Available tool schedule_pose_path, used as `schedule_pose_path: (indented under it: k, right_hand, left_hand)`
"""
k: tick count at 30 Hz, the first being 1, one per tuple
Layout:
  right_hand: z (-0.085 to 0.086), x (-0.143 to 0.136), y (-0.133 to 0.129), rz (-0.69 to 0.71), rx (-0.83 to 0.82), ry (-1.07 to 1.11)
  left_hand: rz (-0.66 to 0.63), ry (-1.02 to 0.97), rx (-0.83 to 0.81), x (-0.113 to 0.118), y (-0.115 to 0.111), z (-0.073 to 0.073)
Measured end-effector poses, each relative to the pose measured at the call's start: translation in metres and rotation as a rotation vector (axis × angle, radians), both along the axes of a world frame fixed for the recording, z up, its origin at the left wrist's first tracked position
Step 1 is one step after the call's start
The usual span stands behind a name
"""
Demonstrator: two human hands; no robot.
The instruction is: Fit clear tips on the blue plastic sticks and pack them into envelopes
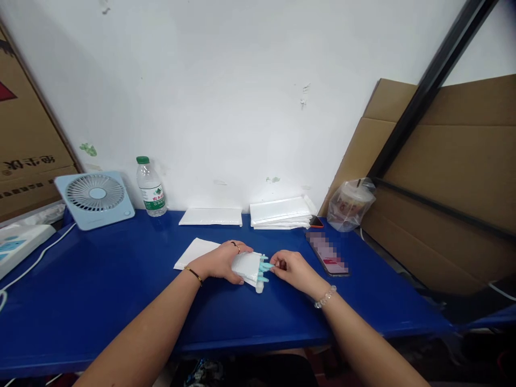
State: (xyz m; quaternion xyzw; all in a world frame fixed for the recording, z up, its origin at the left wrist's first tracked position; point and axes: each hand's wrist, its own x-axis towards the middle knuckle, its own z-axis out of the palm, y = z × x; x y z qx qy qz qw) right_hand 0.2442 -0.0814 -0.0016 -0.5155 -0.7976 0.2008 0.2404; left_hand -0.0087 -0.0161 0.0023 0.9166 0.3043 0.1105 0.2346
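Observation:
My left hand (223, 262) is wrapped over a white packet (246, 264) on the blue table, thumb on the near side. Several light-blue pointed pieces (264, 267) stick out of the packet's right end. The fingertips of my right hand (293, 270) pinch the tip of one blue piece. A small white round part (259, 287) lies at the packet's near right corner. Under and left of my left hand lies another white flat stretch (195, 251); whether it belongs to the same packet is hidden.
Along the wall are a blue fan (97, 199), a bottle (151, 188), a white packet (210, 216), a stack of white packets (280, 211) and a bagged cup (350, 205). A phone (328, 255) lies to the right, a power strip (22, 244) at the far left.

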Motion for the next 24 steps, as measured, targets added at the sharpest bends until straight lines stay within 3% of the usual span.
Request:
schedule_pose_path:
  k: [9, 14, 20, 24]
  right_hand:
    - [0.000, 0.006, -0.007, 0.038, 0.009, 0.050]
    - [0.002, 0.013, -0.004, 0.041, 0.128, 0.044]
    - [-0.013, -0.008, 0.002, 0.207, 0.306, -0.117]
    - [-0.006, -0.005, 0.003, 0.235, 0.285, -0.068]
  left_hand:
    - [-0.002, -0.022, 0.000, 0.000, 0.001, -0.001]
    - [0.000, 0.007, -0.004, 0.000, 0.000, 0.000]
    - [-0.012, -0.004, 0.034, 0.000, 0.001, -0.001]
    - [-0.017, 0.013, 0.097, 0.000, -0.003, 0.005]
